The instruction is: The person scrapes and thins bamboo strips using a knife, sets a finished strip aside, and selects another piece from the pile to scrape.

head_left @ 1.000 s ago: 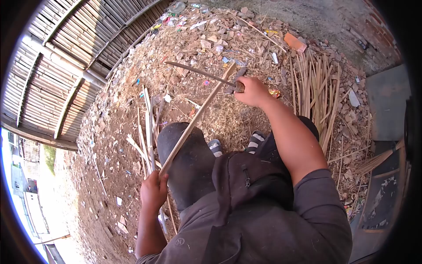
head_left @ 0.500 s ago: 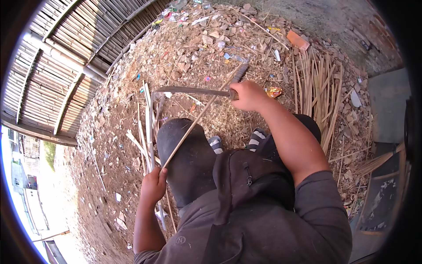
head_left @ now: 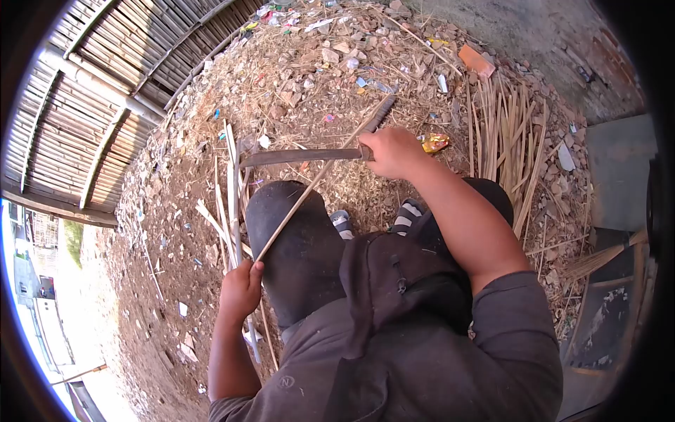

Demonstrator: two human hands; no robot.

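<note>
My right hand (head_left: 394,152) is closed around the handle of a long knife (head_left: 302,156), whose dark blade points left across a thin bamboo strip (head_left: 295,207). My left hand (head_left: 240,287) grips the near end of that strip, which slants up over my left knee. At the strip's far end, beside my right fingers, is a dark ridged, wrapped piece (head_left: 381,112); I cannot tell what it belongs to. Several pale split strips (head_left: 233,190) lie on the ground by my left hand, beyond the knife's tip.
A bundle of split strips (head_left: 508,133) lies to the right, near an orange brick (head_left: 477,61) and a concrete wall (head_left: 520,35). A gold wrapper (head_left: 434,143) is beside my right wrist. Rubble and litter cover the ground. A bamboo fence (head_left: 84,105) stands at the left.
The knife's blade has tilted, its tip dropping lower and further left. My right hand has shifted slightly left. The left hand keeps its hold on the strip.
</note>
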